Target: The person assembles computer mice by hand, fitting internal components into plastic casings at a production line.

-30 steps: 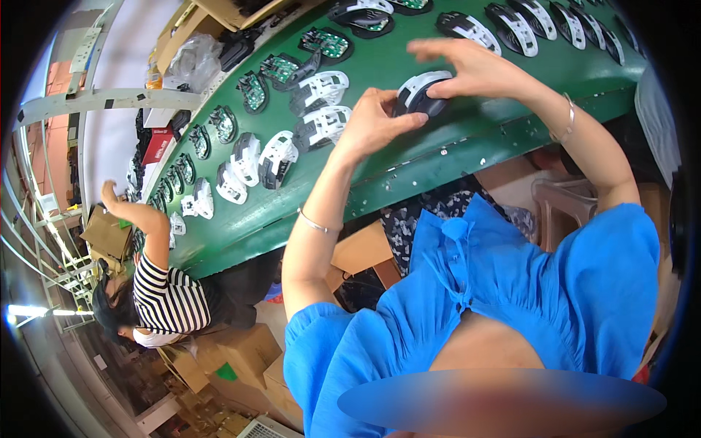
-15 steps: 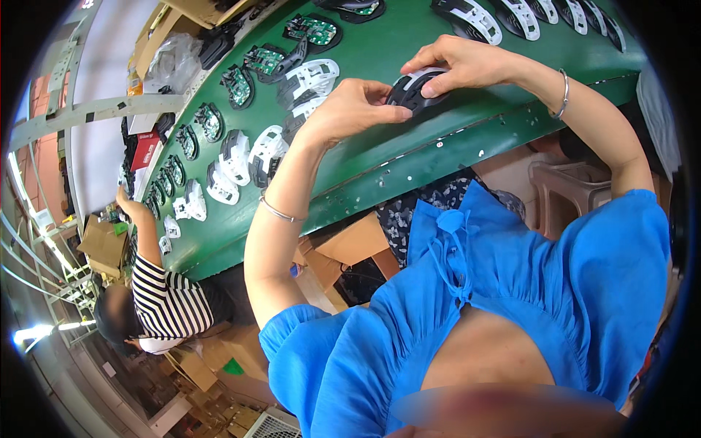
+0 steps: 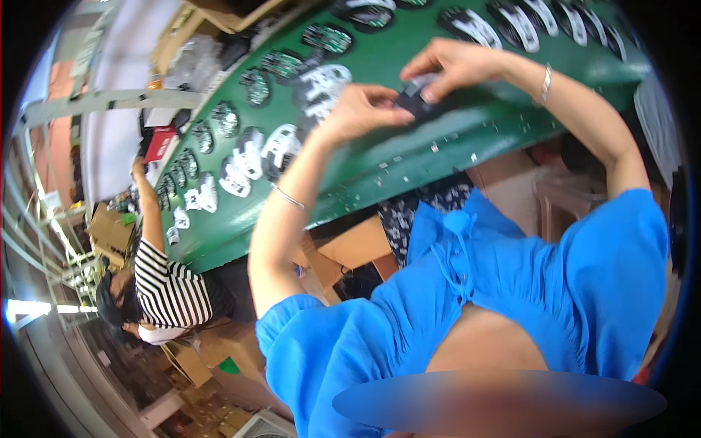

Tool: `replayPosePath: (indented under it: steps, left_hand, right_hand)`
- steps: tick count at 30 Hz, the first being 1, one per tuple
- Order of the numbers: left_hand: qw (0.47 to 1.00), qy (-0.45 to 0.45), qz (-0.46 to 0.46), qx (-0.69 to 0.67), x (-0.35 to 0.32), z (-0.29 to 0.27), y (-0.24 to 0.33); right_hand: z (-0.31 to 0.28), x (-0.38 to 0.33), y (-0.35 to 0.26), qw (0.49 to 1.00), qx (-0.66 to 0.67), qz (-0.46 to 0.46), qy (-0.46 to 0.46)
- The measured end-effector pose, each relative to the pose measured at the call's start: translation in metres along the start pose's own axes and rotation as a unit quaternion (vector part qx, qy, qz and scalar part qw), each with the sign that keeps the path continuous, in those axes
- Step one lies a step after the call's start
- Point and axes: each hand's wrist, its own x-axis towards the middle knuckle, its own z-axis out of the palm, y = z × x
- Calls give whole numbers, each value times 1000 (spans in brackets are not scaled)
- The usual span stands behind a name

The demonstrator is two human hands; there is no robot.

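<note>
Above the green workbench (image 3: 358, 171) I hold a dark computer mouse (image 3: 416, 101) with a lighter strip on top, blurred by motion. My left hand (image 3: 365, 114) pinches its left end between thumb and fingers. My right hand (image 3: 460, 67) grips the other end, thumb on top and fingers curled over the far side. Fingers cover much of the mouse. Just left of my left hand lie white and dark mouse shells (image 3: 321, 84). Beyond my right hand sits a row of black-and-white mouse shells (image 3: 518, 25).
Open mouse bases with green circuit boards (image 3: 281, 66) line the bench's far side. More white shells (image 3: 235, 179) lie nearer. At left, a co-worker in a striped top (image 3: 175, 292) reaches toward the bench. Below it are a cardboard box (image 3: 358, 244) and a stool (image 3: 573, 193).
The whole view has shifted slightly and is more blurred. The mouse has been turned a little between my hands; both hands keep hold of it.
</note>
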Motion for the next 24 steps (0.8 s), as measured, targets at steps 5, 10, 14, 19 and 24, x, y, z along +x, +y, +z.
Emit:
replayPosePath:
  steps: [5,10,14,19,24]
  left_hand:
    - [936,305,109,140,-23,51,5]
    - [865,407,197,219,-32,43,-13]
    - [795,450,153,378,-37,17,-28]
    - [809,440,49,388,-40,-9,-42]
    - [789,373,141,467,-29,-41,-34]
  right_hand:
    - [-3,4,-27,938,-325,-107,58]
    - [-9,25,-5,824,-496,-110,250]
    - [7,34,-5,761,-571,66,302]
    - [33,43,-33,740,-578,166,301]
    - [12,62,-57,730,-605,115,297]
